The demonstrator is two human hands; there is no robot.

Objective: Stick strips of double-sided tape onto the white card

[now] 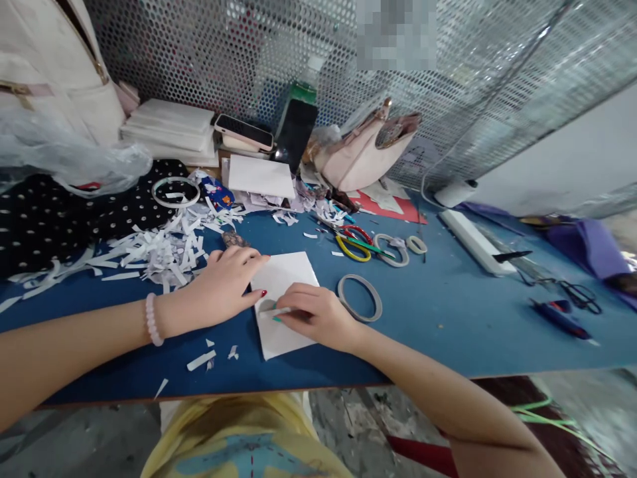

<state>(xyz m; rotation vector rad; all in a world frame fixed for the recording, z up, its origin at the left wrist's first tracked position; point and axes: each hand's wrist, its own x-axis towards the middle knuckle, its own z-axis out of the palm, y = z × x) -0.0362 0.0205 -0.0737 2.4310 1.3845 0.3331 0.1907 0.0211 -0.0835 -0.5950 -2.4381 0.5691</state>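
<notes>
A white rectangular sheet or thin stack of paper (286,342) lies on the blue table in front of me. My left hand (223,279) rests over its left edge, fingers stretched out and thumb touching the paper. Over the middle of the sheet, my right hand (321,315) pinches a small whitish strip (277,311) between thumb and fingers. Whether that strip is stuck to the sheet I cannot tell. Just right of this hand lies a grey roll of tape (359,298). A dark patterned lump (235,240) sits beyond my left hand.
Paper scraps (166,249) heap at the left. Yellow-and-red-handled scissors (354,244) and more tape rolls (391,249) lie behind the sheet. Farther right are a long white box (475,242), a blue cutter-like tool (562,318) and black scissors (580,297). A pink bag (365,149) stands against the perforated wall.
</notes>
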